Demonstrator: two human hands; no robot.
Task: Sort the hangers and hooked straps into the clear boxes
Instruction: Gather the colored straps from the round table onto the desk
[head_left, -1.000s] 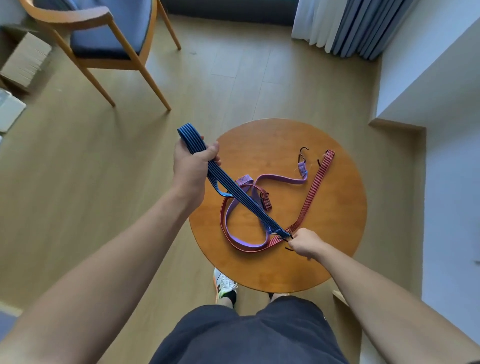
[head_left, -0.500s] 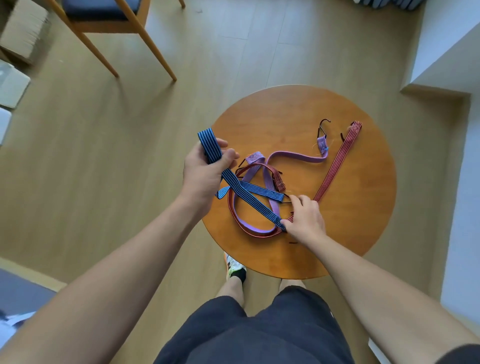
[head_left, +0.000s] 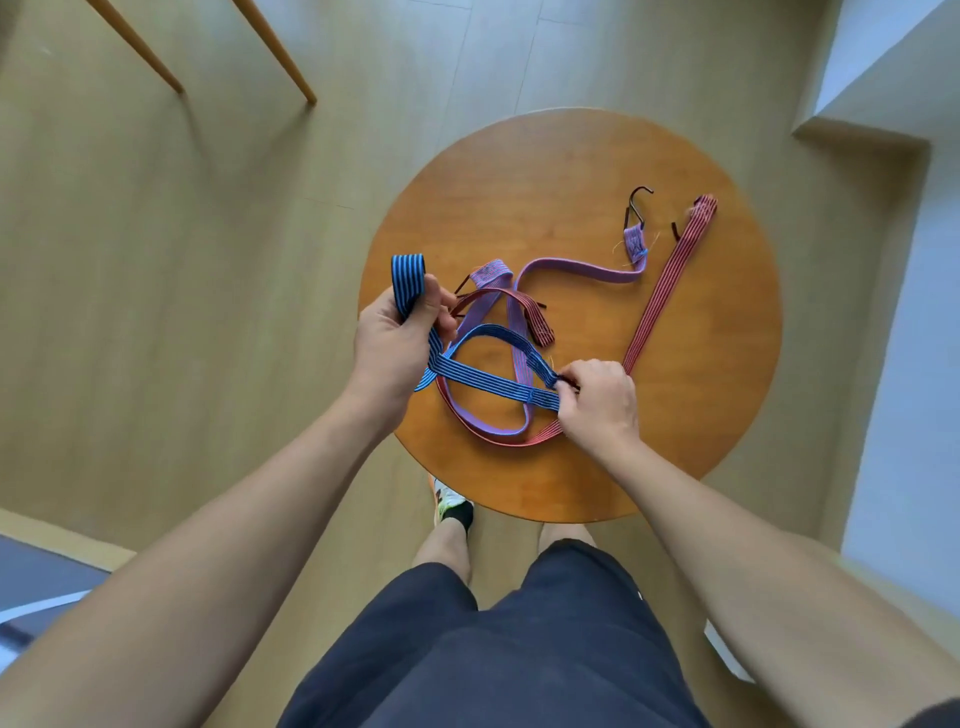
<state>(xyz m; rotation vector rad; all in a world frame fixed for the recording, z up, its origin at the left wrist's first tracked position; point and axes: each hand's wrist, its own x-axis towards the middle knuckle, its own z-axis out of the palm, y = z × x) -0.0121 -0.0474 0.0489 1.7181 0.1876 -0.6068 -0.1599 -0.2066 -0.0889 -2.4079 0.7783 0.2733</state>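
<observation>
A blue striped strap (head_left: 483, 382) is folded into loops over the round wooden table (head_left: 675, 364). My left hand (head_left: 395, 338) grips its folded bend at the table's left edge. My right hand (head_left: 597, 400) pinches the strap's two ends together near the table's middle. Under it lie a purple strap (head_left: 582, 267) with a black hook (head_left: 636, 200) at its far end and a red striped strap (head_left: 662, 291) that runs toward the far right. No clear box or hanger is in view.
Two wooden chair legs (head_left: 280, 52) stand on the floor at the far left. A white wall corner (head_left: 883, 104) rises close to the table's right side. My legs and one shoe (head_left: 452, 506) are below the table's near edge.
My right hand has gathered the blue strap's second end, so the strap now forms a slack loop. My left hand moved nearer the table. The camera tilted further down.
</observation>
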